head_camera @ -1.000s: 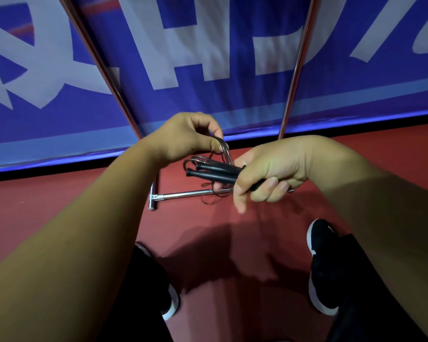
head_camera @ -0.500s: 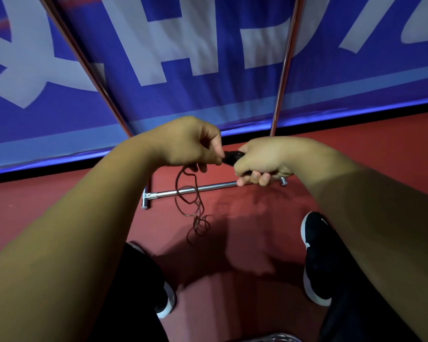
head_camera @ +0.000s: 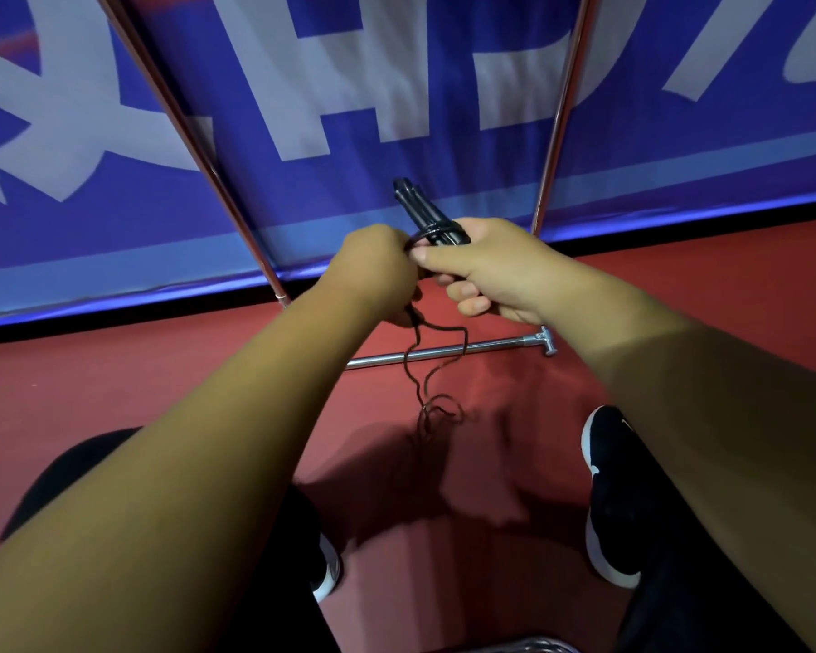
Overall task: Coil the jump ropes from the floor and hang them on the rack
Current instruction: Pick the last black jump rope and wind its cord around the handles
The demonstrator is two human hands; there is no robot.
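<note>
Dim light from above throws soft dark shadows onto the red floor [head_camera: 114,379], a metal bar [head_camera: 444,352] glints, and the banner [head_camera: 302,87] bends at the edges (wide-angle lens, slight blur throughout).

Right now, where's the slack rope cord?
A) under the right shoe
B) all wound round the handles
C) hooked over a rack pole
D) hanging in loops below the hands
D: the cord hangs in loose loops from the left hand, in front of the rack's floor bar, while the right hand grips the handles.
</note>
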